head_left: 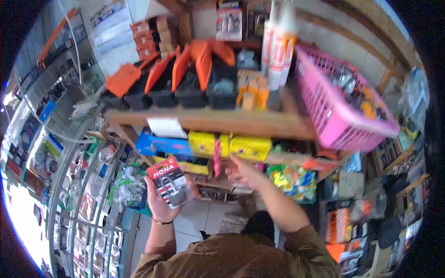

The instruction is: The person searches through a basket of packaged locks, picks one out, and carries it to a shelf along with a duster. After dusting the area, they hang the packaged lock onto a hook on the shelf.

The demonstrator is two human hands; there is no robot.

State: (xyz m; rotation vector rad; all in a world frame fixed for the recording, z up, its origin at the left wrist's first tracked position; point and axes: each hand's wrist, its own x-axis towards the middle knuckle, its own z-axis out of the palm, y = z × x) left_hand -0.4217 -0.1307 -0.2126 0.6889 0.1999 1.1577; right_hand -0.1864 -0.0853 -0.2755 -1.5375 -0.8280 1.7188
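Note:
My left hand (161, 207) grips a padlock in a red and black blister pack (172, 184) marked HONA, its front turned up toward me. The thumb lies along the pack's left edge, and fingertips show at its right side. My right hand (246, 174) reaches forward beneath the wooden shelf with nothing visible in it. Its fingers are apart and slightly blurred, the index finger pointing at a yellow box (250, 147). Another yellow box (202, 142) and a blue box (167, 145) stand to the left on the lower shelf.
On the wooden shelf (213, 121) stand black bins with orange lids (202, 65), white tubes (280, 53) and a pink basket (324, 111) of hardware. Colourful packets (294, 183) lie low at the right. A glass display rack (83, 217) runs along the left.

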